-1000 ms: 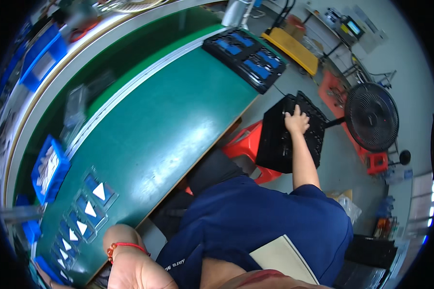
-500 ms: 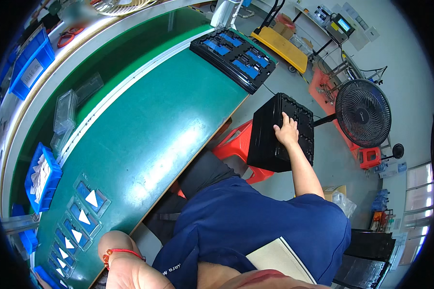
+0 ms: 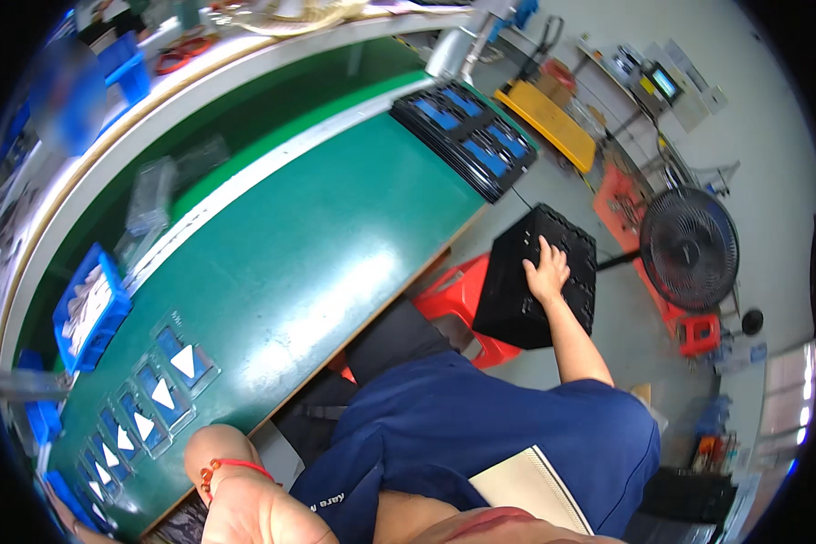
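Observation:
My right hand (image 3: 548, 274) lies on top of a tall stack of black plastic trays (image 3: 510, 283), fingers spread and holding nothing. The stack stands on a red plastic stool (image 3: 461, 292) beside the workbench. At the lower left my left hand (image 3: 216, 445) sits by the bench's near edge, a red beaded bracelet (image 3: 243, 465) at its wrist. Its fingers are hidden, so I cannot tell what they do. Just past it, several clear plastic cases (image 3: 173, 343) with blue parts and white triangular pieces lie in a row on the green bench top (image 3: 299, 218).
Black trays holding blue parts (image 3: 490, 158) are stacked at the bench's far end. A blue bin (image 3: 89, 306) holds white pieces at left. Another person's hand (image 3: 61, 508) shows at lower left. A black fan (image 3: 689, 249) and a yellow cart (image 3: 548, 122) stand on the floor.
The whole view has swung, so the bench's far end, tray stack and fan appear lower and further right. My right hand stays on the stack. Another person's hand has come in at lower left.

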The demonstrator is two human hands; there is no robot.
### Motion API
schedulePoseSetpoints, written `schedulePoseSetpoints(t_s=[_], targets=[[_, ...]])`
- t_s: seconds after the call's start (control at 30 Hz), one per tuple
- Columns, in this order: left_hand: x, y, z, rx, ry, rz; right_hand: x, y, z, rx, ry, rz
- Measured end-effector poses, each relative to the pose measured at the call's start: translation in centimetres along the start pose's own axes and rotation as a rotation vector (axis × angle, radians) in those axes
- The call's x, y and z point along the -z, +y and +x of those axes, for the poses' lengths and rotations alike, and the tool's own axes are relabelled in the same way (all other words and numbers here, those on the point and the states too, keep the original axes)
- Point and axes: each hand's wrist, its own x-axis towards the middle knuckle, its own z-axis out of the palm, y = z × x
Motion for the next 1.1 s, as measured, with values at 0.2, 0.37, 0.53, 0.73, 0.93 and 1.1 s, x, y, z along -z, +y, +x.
schedulePoseSetpoints(t_s=[0.2,0.37,0.53,0.73,0.93,1.1], targets=[[3.7,0.3,1.0,0.089,-0.288,0.517,1.5,-5.3,2.5,-0.098,0.046,-0.179],[1.4,2.6,1.3,0.230,0.023,0.238,8.8,-6.9,-1.8,-0.010,-0.047,-0.030],[1.4,1.3,1.4,0.223,0.056,0.320,-3.8,0.4,8.3,-0.103,0.334,-0.086],[-1.0,-0.7,-0.3,0.216,0.029,0.306,7.9,-12.8,3.2,0.529,0.918,0.249],[-1.1,-2.2,-6.7,0.557,-0.515,0.222,10.4,-31.0,0.0,1.166,0.423,0.682],[2.5,0.5,-15.8,0.859,-0.667,0.455,10.2,-45.5,-4.6,1.572,0.225,0.844]])
